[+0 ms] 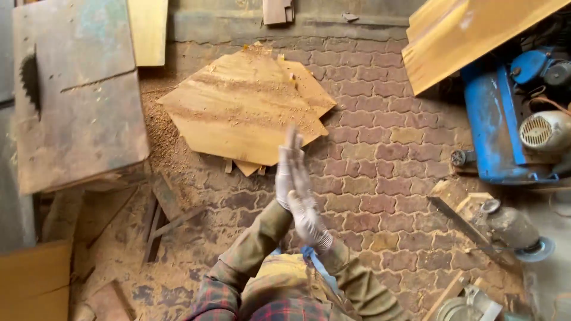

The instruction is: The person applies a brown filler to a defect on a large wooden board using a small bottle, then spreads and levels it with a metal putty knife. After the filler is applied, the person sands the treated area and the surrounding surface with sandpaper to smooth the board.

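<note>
A person in white gloves is pressing the left hand (285, 172) and right hand (309, 220) together, palms flat, fingers straight, holding nothing. Just beyond the hands, angular plywood pieces (244, 107) are lying stacked on the sawdust-strewn brick floor (380, 160), already cut. A saw tabletop (77, 107) is standing to the left.

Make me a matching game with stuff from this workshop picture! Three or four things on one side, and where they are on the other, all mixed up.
Things:
1. plywood sheets
2. blue machine
3. saw table
4. gloved hands

Places:
A. right edge, under a yellow board
B. middle, pressed palm to palm
C. left side, round blade poking up
D. flat on the brick floor, dusted with sawdust

Pairs: 1-D, 2-A, 3-C, 4-B
</note>
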